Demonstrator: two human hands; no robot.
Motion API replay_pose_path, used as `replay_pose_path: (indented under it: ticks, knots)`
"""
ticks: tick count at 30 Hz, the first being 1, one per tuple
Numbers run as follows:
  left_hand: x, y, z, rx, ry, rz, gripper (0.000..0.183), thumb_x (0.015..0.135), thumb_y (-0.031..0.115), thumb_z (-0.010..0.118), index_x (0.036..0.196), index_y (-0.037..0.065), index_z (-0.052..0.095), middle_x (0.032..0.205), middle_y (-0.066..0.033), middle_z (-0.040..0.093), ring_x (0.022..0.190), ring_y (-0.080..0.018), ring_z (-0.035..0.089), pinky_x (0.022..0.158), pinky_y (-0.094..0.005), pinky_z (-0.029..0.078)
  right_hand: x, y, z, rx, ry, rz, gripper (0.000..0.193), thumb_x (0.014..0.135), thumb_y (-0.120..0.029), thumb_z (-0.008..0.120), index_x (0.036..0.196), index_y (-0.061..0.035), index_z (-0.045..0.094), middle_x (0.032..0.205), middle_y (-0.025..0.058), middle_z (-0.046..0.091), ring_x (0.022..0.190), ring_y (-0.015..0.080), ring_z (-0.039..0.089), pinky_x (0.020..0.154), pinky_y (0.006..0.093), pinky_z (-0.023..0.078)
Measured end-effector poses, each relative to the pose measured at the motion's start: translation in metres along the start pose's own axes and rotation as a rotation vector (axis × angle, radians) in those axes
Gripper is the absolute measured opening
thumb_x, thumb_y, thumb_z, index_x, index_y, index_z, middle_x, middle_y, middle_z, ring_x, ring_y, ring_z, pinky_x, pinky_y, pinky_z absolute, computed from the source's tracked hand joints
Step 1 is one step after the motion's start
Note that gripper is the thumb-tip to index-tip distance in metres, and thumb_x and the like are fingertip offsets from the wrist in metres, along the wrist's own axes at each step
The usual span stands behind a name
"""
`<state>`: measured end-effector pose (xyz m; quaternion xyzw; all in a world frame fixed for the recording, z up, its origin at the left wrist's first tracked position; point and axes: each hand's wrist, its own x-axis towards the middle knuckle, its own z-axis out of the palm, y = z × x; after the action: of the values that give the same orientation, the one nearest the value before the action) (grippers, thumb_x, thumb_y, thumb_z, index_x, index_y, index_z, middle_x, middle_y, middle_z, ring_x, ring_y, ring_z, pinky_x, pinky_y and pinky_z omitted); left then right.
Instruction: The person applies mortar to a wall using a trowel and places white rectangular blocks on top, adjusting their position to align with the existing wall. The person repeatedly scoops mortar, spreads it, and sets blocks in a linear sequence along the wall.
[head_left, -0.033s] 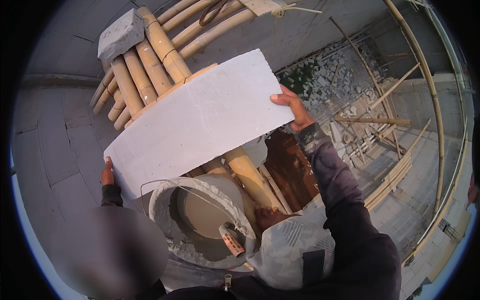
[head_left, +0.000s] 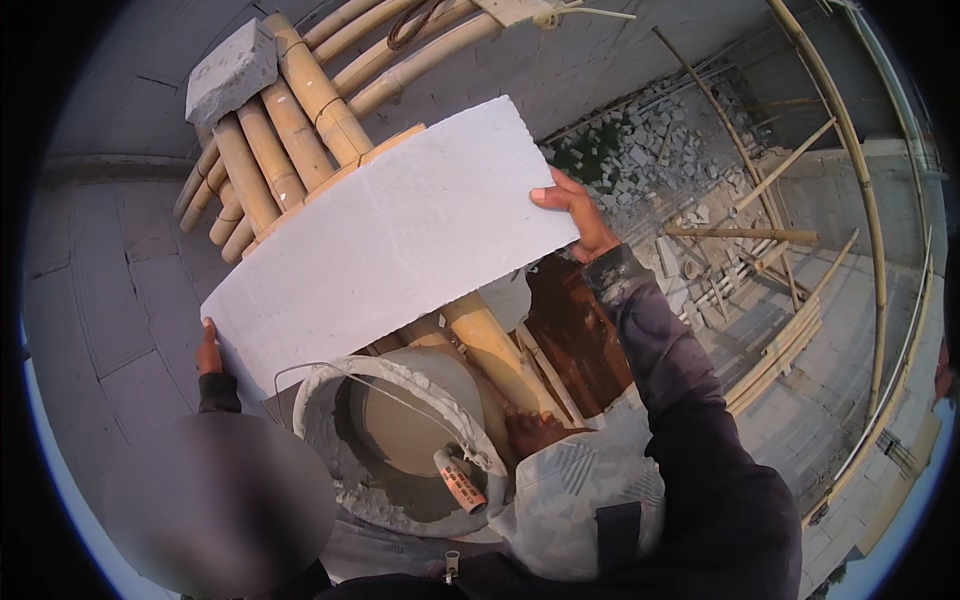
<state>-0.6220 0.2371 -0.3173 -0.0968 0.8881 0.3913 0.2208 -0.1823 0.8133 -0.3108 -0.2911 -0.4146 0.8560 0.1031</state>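
A large pale concrete block is held tilted across the middle, over bamboo poles. My left hand grips its lower left end, thumb on the near face and the other fingers hidden behind. At the opposite end my right hand clasps the edge, thumb in front. Below the block stands a mortar-crusted bucket with a wire handle, part filled with grey wet mortar. A tool with an orange and grey grip leans inside it.
Lashed bamboo poles form a platform, with a rough block piece on top. My bare foot rests on a pole by the bucket. Far below lies rubble. Bamboo uprights rise at the right; a block wall runs along the left.
The whole view has shifted slightly, so everything sits a little farther left. Both hands keep their hold on the block.
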Motion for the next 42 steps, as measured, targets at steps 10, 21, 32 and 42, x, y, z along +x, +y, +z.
replay_pose_path:
  ticks: [10,21,32,42]
  knots:
    - [-0.029,0.077,0.070,0.639,0.528,0.775,0.069,0.099,0.058,0.047,0.137,0.001,0.054,0.138,-0.0220,0.056,0.128,-0.0363,0.051,0.104,-0.0429,0.040,0.014,0.018,-0.025,-0.125,-0.060,-0.057,0.083,0.091,-0.043,0.062,0.155,-0.0025,0.028,0.147,0.0157,0.044,0.133,0.0248,0.045,0.109,0.0389,0.036]
    - [-0.056,0.104,0.102,0.774,0.236,1.012,0.047,0.105,0.039,0.040,0.115,0.000,0.065,0.110,-0.0201,0.064,0.105,-0.0388,0.059,0.091,-0.0487,0.044,0.016,0.075,-0.134,-0.309,0.589,0.134,0.051,0.092,-0.047,0.062,0.130,-0.0128,0.062,0.132,0.0050,0.059,0.119,0.0242,0.054,0.092,0.0435,0.045]
    - [-0.050,0.102,0.097,0.800,0.210,0.957,0.047,0.105,0.040,0.037,0.114,0.002,0.063,0.109,-0.0192,0.062,0.104,-0.0367,0.056,0.093,-0.0462,0.039,-0.001,0.117,-0.160,-0.320,0.785,0.069,0.051,0.083,-0.030,0.076,0.119,0.0042,0.065,0.116,0.0180,0.068,0.111,0.0273,0.064,0.092,0.0376,0.048]
    - [-0.059,0.100,0.103,0.853,0.293,0.968,0.045,0.106,0.038,0.035,0.116,0.003,0.061,0.110,-0.0161,0.061,0.107,-0.0344,0.055,0.099,-0.0452,0.035,0.015,0.023,-0.133,-0.869,0.596,-0.263,0.091,0.078,-0.045,0.079,0.150,-0.0080,0.038,0.152,0.0233,0.032,0.140,0.0395,0.036,0.108,0.0491,0.038]
